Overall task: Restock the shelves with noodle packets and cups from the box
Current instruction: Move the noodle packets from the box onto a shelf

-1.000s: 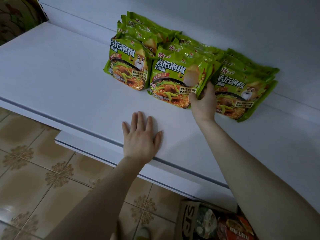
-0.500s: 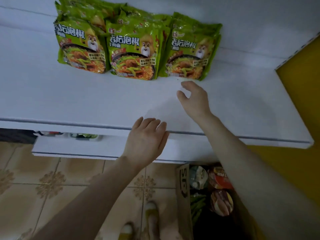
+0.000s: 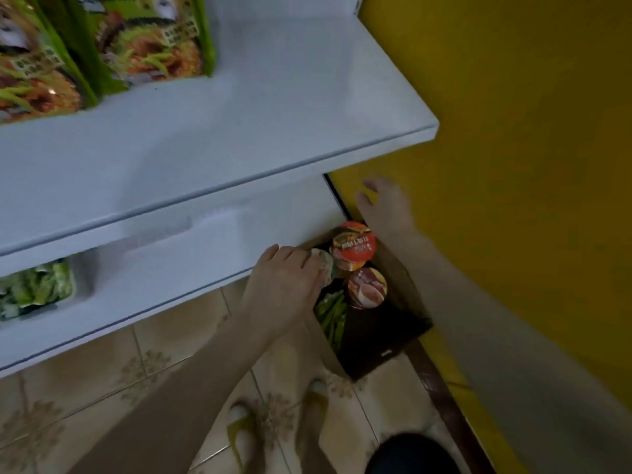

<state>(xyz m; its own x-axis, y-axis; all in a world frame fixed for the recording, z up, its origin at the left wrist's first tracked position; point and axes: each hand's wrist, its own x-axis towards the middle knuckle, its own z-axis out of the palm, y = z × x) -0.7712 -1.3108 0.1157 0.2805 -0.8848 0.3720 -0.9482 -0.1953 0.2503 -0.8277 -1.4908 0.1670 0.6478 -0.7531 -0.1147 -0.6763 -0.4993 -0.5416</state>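
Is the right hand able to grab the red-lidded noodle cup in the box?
Probably yes. The round red-lidded noodle cup sits uncovered in the open brown cardboard box, and the open right hand hovers close by it with nothing between.

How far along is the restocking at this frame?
Done: green packets stand on the upper shelf. In hand: left hand reaches onto a pale-lidded cup in the box, grip unclear; right hand hovers open. Left: red-lidded cup, brown-lidded cup, boxed packets.
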